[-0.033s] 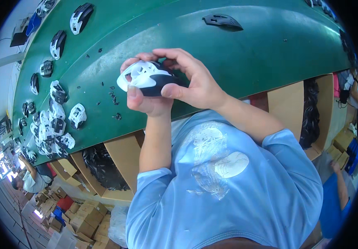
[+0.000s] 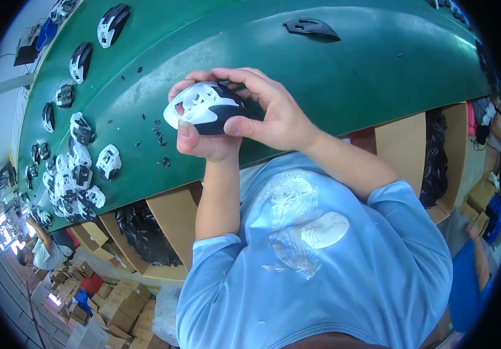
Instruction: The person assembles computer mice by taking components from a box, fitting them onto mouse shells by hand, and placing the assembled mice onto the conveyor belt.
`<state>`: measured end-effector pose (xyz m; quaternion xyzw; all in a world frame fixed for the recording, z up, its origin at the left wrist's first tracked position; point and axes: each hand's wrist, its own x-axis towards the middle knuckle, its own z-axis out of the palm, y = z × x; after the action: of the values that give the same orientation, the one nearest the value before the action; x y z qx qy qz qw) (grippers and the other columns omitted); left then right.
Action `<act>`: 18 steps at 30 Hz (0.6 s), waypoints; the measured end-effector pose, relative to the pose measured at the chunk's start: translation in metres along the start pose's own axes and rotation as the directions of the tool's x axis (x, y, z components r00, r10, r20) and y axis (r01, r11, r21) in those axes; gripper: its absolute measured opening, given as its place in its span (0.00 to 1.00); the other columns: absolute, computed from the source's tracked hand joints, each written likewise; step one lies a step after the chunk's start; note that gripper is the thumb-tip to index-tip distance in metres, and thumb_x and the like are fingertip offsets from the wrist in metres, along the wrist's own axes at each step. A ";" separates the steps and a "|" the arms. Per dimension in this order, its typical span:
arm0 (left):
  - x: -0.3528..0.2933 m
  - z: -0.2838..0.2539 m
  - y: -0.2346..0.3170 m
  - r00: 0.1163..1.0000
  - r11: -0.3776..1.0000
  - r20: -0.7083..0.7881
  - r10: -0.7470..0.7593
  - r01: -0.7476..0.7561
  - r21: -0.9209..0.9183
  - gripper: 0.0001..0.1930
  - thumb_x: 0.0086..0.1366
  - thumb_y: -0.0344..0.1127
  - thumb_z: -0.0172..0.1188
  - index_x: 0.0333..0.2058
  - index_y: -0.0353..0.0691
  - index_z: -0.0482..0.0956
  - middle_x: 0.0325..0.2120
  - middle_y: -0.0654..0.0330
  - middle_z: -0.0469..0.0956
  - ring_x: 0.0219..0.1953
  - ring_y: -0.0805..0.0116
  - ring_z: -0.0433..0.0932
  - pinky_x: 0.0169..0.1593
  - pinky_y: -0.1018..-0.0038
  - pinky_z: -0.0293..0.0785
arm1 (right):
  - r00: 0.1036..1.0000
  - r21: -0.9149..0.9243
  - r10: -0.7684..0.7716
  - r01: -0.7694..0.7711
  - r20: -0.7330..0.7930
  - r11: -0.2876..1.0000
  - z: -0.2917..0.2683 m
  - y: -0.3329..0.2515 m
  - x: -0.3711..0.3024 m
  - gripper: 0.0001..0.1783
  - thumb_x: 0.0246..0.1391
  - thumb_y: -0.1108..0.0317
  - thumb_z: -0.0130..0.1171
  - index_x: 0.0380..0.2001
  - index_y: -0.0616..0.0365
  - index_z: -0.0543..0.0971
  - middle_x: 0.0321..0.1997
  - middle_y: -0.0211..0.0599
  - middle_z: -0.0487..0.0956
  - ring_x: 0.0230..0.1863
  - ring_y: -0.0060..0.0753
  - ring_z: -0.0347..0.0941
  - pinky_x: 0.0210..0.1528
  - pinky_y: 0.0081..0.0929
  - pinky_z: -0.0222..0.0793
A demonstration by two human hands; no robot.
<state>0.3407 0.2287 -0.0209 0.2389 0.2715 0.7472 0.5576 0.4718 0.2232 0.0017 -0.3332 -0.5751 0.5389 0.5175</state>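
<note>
Above the green table, a white and black plastic shell with cut-out openings is held between both my hands. My left hand cups it from the near left, its thumb against the white lower edge and its fingers around the far side. My right hand grips the black right end, thumb on the near side and fingers over the top. The shell's underside and far side are hidden. Several small black parts lie on the table left of my hands. A similar white and black shell rests nearby.
A pile of white and black shells covers the table's left end, with more shells along its far left. One black shell lies at the far side. Cardboard boxes stand along the near edge. Another person is at far left.
</note>
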 end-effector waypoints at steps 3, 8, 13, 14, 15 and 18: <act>0.011 -0.008 0.000 0.975 0.962 0.176 0.137 -0.174 0.212 0.42 0.48 0.69 0.60 0.50 0.37 0.75 0.47 0.55 0.72 0.47 0.57 0.76 0.53 0.57 0.76 | 0.992 0.048 0.087 -0.092 0.094 0.995 -0.012 0.016 0.003 0.43 0.49 0.55 0.77 0.66 0.58 0.72 0.59 0.42 0.75 0.57 0.38 0.73 0.62 0.38 0.71; -0.005 -0.005 0.010 0.993 0.983 0.114 -0.025 0.004 0.186 0.44 0.48 0.67 0.65 0.52 0.34 0.73 0.44 0.54 0.73 0.47 0.57 0.76 0.53 0.61 0.77 | 0.953 -0.360 -0.123 0.222 0.278 0.906 -0.039 0.007 0.015 0.46 0.44 0.50 0.77 0.64 0.60 0.74 0.51 0.43 0.80 0.51 0.42 0.75 0.57 0.36 0.71; 0.031 -0.044 0.061 0.657 0.036 0.709 -0.258 -0.727 0.686 0.39 0.44 0.56 0.81 0.48 0.34 0.80 0.46 0.56 0.81 0.43 0.59 0.74 0.54 0.64 0.68 | 0.786 -0.546 -0.179 0.554 0.592 0.629 -0.062 0.023 0.038 0.44 0.42 0.43 0.73 0.59 0.58 0.76 0.48 0.38 0.81 0.50 0.45 0.72 0.55 0.42 0.71; 0.030 -0.048 0.061 0.654 -0.036 0.680 -0.331 -0.729 0.684 0.38 0.43 0.55 0.81 0.48 0.34 0.80 0.47 0.57 0.82 0.43 0.58 0.74 0.54 0.64 0.67 | 0.789 -0.550 -0.165 0.544 0.591 0.634 -0.065 0.025 0.038 0.44 0.42 0.43 0.73 0.59 0.58 0.76 0.48 0.38 0.81 0.50 0.45 0.72 0.55 0.42 0.71; 0.030 -0.046 0.062 0.661 -0.032 0.673 -0.333 -0.721 0.692 0.38 0.43 0.55 0.81 0.48 0.34 0.80 0.47 0.57 0.82 0.43 0.58 0.74 0.54 0.64 0.67 | 0.780 -0.548 -0.174 0.561 0.601 0.621 -0.067 0.025 0.042 0.44 0.42 0.42 0.73 0.59 0.58 0.76 0.48 0.38 0.80 0.51 0.45 0.72 0.56 0.42 0.71; 0.030 -0.039 0.059 0.646 -0.074 0.671 -0.363 -0.738 0.670 0.37 0.43 0.53 0.81 0.48 0.34 0.80 0.47 0.56 0.82 0.44 0.58 0.75 0.52 0.64 0.67 | 0.780 -0.562 -0.184 0.572 0.598 0.598 -0.079 0.030 0.048 0.43 0.41 0.41 0.73 0.57 0.58 0.78 0.48 0.37 0.79 0.51 0.45 0.71 0.57 0.41 0.69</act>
<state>0.2655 0.2387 -0.0085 0.8655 0.4300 0.2261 0.1219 0.5300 0.2962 -0.0245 -0.2280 -0.9062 0.2068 0.2899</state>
